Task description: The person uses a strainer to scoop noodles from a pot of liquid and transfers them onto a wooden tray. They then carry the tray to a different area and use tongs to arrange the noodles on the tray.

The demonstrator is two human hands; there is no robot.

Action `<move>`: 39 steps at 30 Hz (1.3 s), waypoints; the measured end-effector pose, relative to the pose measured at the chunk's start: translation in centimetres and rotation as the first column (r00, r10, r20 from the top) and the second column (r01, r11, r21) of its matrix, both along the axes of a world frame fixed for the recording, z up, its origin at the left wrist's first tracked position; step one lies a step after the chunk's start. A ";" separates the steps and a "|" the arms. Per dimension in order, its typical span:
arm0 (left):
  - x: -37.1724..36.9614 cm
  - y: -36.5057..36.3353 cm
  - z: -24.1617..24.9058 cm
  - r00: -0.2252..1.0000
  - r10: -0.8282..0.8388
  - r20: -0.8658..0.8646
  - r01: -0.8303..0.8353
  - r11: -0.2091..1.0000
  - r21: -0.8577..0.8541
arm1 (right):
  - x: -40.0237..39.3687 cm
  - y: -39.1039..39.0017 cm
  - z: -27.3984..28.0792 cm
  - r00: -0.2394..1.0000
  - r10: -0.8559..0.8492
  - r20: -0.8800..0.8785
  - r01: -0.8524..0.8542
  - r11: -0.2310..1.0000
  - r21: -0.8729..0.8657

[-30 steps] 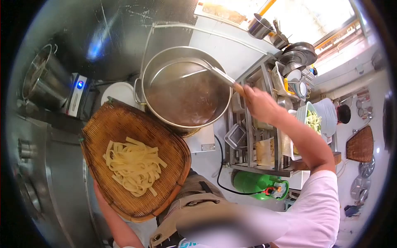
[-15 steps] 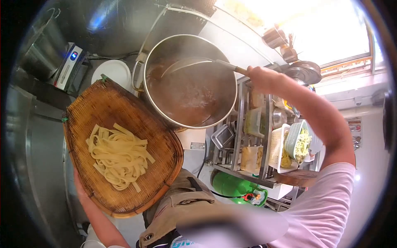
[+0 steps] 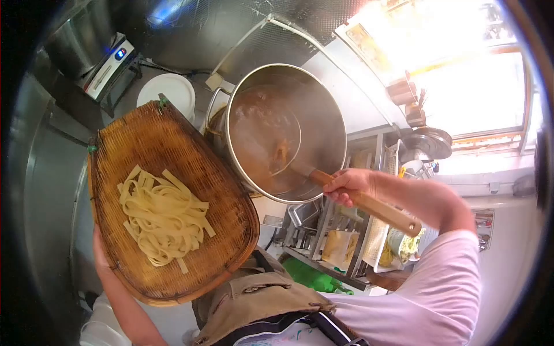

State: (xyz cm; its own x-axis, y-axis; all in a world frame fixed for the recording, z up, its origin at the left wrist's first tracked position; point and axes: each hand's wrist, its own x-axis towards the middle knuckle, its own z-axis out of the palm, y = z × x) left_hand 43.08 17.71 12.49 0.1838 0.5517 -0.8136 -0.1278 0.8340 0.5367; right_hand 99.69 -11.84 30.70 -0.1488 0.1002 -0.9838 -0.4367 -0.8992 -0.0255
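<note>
The big stockpot [image 3: 288, 130] is the landmark here, standing on the worktop [image 3: 340, 81] with brown broth steaming inside. The right hand [image 3: 346, 185] is closed around the wooden handle of a strainer ladle [image 3: 271, 144], just outside the pot's near rim; the ladle's round bowl dips into the broth toward the pot's left wall. To the left of the pot, almost touching its rim, a flat woven bamboo tray [image 3: 167, 202] is held up at a tilt. The left hand [image 3: 99, 254] grips the tray's edge on the side farthest from the pot — only the heel of the hand and wrist show, the fingers are hidden beneath. A heap of wide raw noodles [image 3: 158, 216] lies on the tray's middle, well clear of the pot.

Judging from this, the step in hand is stirring or clearing the broth while the noodles wait to go in. The next move seems to call for bringing the tray's edge over the pot rim and tipping it so the noodles slide off together, with the ladle kept low to catch them — a careless tilt could drop strands outside the rim.

Behind the pot, a white plate [image 3: 167, 92] lies flat; to the pot's right, a metal rack [image 3: 340, 230] holds containers.
</note>
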 end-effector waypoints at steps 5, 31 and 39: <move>0.2 0.2 -0.1 0.997 0.021 0.076 -0.021 1.000 -0.004 | -2.5 -4.7 1.3 0.942 -0.301 -0.146 0.327 0.921 0.210; 1.1 -1.3 1.9 0.992 0.079 0.094 -0.091 0.986 0.136 | -6.5 -2.0 -1.1 -0.256 0.340 0.905 -0.582 0.694 -0.425; -0.6 -0.1 -0.9 0.979 0.039 0.202 -0.049 0.998 0.044 | -4.5 -1.0 8.3 -0.263 0.581 0.770 -0.758 0.369 -0.538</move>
